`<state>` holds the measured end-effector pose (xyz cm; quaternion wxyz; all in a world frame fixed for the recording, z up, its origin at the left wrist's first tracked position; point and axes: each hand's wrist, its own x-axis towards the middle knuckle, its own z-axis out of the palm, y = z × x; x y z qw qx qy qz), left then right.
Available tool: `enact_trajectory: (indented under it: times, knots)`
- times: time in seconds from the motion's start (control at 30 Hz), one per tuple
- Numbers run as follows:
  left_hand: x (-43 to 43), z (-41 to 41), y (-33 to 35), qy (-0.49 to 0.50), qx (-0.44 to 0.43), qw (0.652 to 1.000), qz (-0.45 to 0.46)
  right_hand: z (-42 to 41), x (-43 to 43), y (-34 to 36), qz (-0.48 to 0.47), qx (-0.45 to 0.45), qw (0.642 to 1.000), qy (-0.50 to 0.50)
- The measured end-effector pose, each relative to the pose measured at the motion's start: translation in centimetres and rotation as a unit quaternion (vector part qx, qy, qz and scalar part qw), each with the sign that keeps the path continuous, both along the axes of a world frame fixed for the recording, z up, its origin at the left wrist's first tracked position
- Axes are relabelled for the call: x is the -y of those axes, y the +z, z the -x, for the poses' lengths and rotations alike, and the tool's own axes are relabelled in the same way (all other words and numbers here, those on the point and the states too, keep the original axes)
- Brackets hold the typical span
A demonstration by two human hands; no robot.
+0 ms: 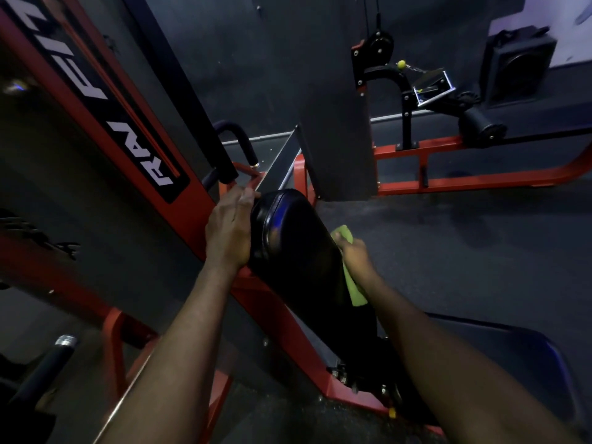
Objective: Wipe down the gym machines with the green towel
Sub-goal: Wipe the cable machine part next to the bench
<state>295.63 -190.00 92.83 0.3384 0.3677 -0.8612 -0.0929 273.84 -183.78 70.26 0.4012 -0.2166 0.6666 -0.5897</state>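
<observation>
**Dim gym: towel on the tilted pad**

Dark rubber floor (448,251) and charcoal walls, low light thru-out. Far left, lower corner, a black bar w/ a chrome end cap (65,341) pokes in. Next over, a red machine frame (282,322) slants up toward the top left corner, w/ a black strip and white lettering on it.

Left hand (229,229) sits at the upper left edge of the black pad (298,251), fingers curled round that edge; grip looks firm. Pad itself is long, glossy and tilted, running down toward the bolts at the base.

On its right flank is the green towel (354,291), folded narrow, pressed to the pad's side. Right hand (357,254) holds it, fingers bent over the cloth. One end shows above the knuckles, the other hangs below the wrist.

Bottom right, a black seat (512,354), partly behind the right forearm. Bkgd right: a 2nd red-framed machine w/ a pulley (379,43), a small yellow ball (401,63) by its cable, a round roller pad (480,123), and a black speaker (519,68) by the wall.
</observation>
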Motion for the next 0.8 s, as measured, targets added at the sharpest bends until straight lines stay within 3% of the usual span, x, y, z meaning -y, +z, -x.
enact_trajectory:
  times: [0.1,0.27,0.4,0.5,0.6,0.73,0.8]
  knots:
    - [-0.6,0.0,0.3,-0.004,-0.026,0.999,-0.027,0.2,2.6,3.5,0.026,-0.028,0.999,-0.002]
    - [-2.3,0.1,1.2,-0.007,-0.096,0.993,-0.069,-3.7,0.5,18.0,0.115,-0.094,0.989,-0.024]
    - [-2.1,-0.2,1.4,-0.031,-0.109,0.989,-0.099,-5.2,-0.2,20.7,0.153,-0.124,0.98,-0.003]
    - [0.4,-1.6,1.2,-0.076,-0.172,0.96,-0.206,-8.3,-3.6,24.2,0.144,-0.158,0.977,0.01]
    - [2.2,-2.6,1.3,-0.131,-0.125,0.953,-0.241,-10.9,-6.4,25.3,0.16,-0.24,0.956,0.048]
    - [3.3,-2.8,0.8,-0.177,-0.083,0.949,-0.248,-12.3,-7.5,26.7,0.061,-0.411,0.905,0.093]
    - [3.3,-3.3,0.5,-0.208,-0.088,0.94,-0.258,-12.4,-6.3,27.7,-0.017,-0.411,0.908,0.08]
